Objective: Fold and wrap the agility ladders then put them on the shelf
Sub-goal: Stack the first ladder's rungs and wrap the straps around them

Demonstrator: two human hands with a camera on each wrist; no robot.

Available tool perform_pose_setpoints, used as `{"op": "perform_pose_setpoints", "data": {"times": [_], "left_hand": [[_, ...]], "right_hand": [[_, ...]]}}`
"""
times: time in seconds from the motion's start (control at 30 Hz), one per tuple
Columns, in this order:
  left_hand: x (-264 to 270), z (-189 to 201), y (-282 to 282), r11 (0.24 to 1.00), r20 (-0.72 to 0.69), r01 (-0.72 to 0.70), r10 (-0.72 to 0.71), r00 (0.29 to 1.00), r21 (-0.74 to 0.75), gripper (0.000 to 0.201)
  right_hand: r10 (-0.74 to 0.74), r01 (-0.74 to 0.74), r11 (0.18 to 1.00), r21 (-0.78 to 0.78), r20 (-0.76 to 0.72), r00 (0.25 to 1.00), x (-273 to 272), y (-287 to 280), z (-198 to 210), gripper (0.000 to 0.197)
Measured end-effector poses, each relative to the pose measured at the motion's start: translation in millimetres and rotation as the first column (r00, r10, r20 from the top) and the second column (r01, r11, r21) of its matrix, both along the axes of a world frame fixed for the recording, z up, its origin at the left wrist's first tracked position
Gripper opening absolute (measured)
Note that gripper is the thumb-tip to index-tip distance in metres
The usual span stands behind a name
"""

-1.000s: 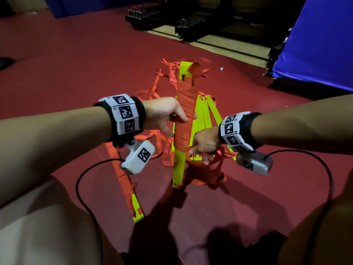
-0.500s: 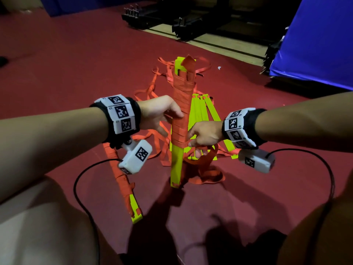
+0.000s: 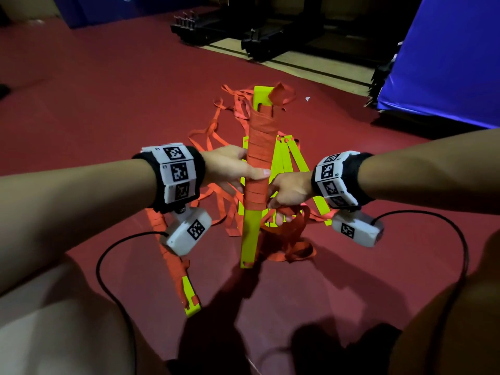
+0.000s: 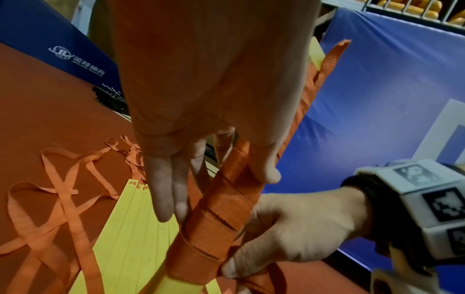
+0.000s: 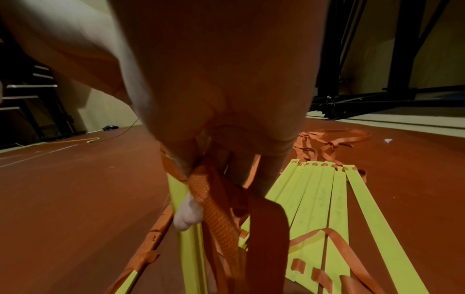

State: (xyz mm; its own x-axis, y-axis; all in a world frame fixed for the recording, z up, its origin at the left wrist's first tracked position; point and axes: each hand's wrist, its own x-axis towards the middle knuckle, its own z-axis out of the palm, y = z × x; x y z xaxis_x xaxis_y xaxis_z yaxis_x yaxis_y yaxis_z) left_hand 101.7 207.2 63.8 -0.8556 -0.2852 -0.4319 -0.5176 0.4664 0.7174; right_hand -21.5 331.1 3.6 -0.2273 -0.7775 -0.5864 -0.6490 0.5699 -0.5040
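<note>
Fingers (image 4: 264, 169) of the left hand (image 3: 227, 169) are clamped on the upright bundle (image 3: 258, 158) to steady it, while the strap (image 5: 214, 208) is pinched taut by the right hand (image 3: 289, 190) for winding.

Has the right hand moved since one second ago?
Yes, a little: the right hand sits higher above the foot of the wrapped bundle, which stays on the floor.

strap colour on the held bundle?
Orange, wound round the yellow bundle; clearest in the left wrist view.
</note>
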Motion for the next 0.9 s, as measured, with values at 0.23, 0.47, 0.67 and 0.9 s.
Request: {"op": "perform_pose_setpoints", "data": {"times": [0.23,0.47,0.67,0.9], "left_hand": [[-2,1,5,0.948,-0.044,-0.114,0.105,0.993,-0.297,0.049],[-10,-8,17,0.909,-0.185,-0.166,0.101,0.978,-0.382,0.043],[-14,6,13,0.968,-0.104,-0.139,0.119,0.987,-0.208,0.014],[-8,2,-2,0.979,-0.071,-0.2,0.196,0.978,-0.047,0.02]], "right_hand": [[-0.055,0.055,0.998,-0.036,-0.002,0.998,6,4,0,0.022],[-0.061,0.057,0.994,-0.095,-0.04,0.997,15,2,-2,0.016],[-0.049,0.042,0.998,-0.042,-0.175,0.983,13,-1,-5,0.037],[0.022,-0.022,1.0,0.006,-0.114,0.993,15,6,-8,0.018]]}}
